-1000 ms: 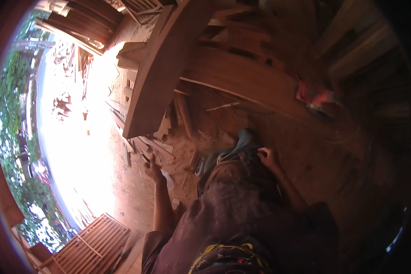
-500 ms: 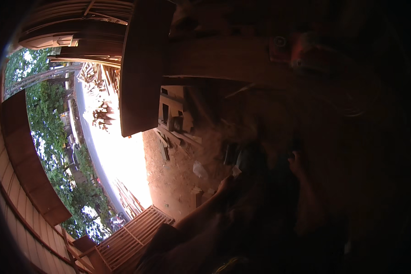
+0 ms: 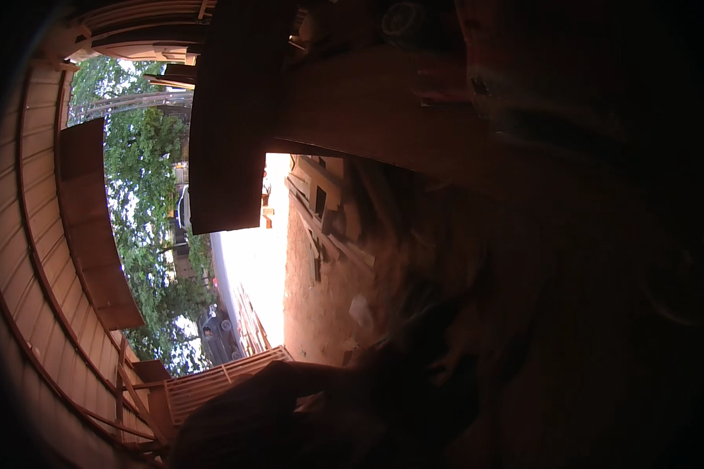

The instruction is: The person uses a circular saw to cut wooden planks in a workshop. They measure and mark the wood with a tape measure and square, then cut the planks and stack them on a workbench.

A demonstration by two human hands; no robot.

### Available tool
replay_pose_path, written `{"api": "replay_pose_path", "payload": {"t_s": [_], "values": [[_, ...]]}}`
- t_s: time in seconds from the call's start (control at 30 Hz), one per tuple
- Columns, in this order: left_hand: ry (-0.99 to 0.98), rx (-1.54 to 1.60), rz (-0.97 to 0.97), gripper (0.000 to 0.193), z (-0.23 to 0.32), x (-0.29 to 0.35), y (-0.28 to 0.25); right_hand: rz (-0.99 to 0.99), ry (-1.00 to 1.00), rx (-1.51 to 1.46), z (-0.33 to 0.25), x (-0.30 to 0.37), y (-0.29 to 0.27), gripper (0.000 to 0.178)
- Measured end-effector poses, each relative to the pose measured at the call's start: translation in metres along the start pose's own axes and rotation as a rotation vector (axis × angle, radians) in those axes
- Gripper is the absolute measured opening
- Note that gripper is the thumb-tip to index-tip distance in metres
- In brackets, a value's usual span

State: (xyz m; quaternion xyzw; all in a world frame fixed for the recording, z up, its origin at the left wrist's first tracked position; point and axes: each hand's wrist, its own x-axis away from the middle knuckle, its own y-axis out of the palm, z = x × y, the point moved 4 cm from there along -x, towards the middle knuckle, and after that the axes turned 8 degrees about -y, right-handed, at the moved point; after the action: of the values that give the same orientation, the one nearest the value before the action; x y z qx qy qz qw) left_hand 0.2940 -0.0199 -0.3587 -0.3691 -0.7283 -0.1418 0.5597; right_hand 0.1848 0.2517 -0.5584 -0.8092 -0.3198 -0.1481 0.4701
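Note:
My left forearm reaches in from the lower left, and my left hand (image 3: pixel 383 358) fades into deep shadow, its fingers not readable. My right hand (image 3: pixel 452 358) is a dim, blurred shape near the lower middle. Whether either hand holds something cannot be made out. Beyond them, at the top, runs a broad wooden surface (image 3: pixel 368 102) with a dark wooden panel (image 3: pixel 231 156) at its left end. A dim red object (image 3: pixel 446 84), perhaps a power tool, sits on that surface, apart from both hands.
Wood offcuts (image 3: pixel 328 211) lie on the dusty ground (image 3: pixel 317 305), with a pale scrap (image 3: pixel 360 311) nearer my arm. A slatted wooden frame (image 3: pixel 227 381) stands at lower left. Outside, a dark vehicle (image 3: pixel 219 336) and trees (image 3: pixel 145 172) show beyond bright pavement. The right side is nearly black.
The view has shifted, so the outdoors and the offcuts sit further right. Both hands appear lower in the picture and blurrier. The red object looks larger and closer.

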Motion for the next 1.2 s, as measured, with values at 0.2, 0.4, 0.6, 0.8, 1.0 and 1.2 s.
{"api": "replay_pose_path", "payload": {"t_s": [0.2, 0.4, 0.6, 0.8, 1.0, 1.2], "values": [[-0.04, -0.003, 0.004, 0.044, -0.01, 0.003, 0.004, -0.122, 0.071, -0.086, -0.011, 0.022, 0.007, 0.06], [-0.067, -0.033, 0.0, 0.044, -0.017, 0.001, 0.004, -0.204, 0.121, -0.094, -0.016, 0.029, 0.024, 0.057], [-0.078, -0.042, -0.01, 0.044, -0.021, 0.002, 0.004, 0.015, 0.12, -0.118, -0.006, 0.043, 0.049, 0.056], [-0.075, -0.038, -0.001, 0.044, -0.022, 0.004, 0.002, -0.168, 0.182, -0.127, -0.02, 0.035, 0.03, 0.064], [-0.068, -0.016, 0.011, 0.044, -0.019, 0.007, 0.006, -0.212, 0.152, -0.069, -0.027, 0.026, 0.012, 0.059], [-0.058, -0.035, 0.009, 0.044, -0.015, 0.007, 0.003, -0.12, 0.148, -0.108, -0.027, 0.027, 0.018, 0.049]]}}
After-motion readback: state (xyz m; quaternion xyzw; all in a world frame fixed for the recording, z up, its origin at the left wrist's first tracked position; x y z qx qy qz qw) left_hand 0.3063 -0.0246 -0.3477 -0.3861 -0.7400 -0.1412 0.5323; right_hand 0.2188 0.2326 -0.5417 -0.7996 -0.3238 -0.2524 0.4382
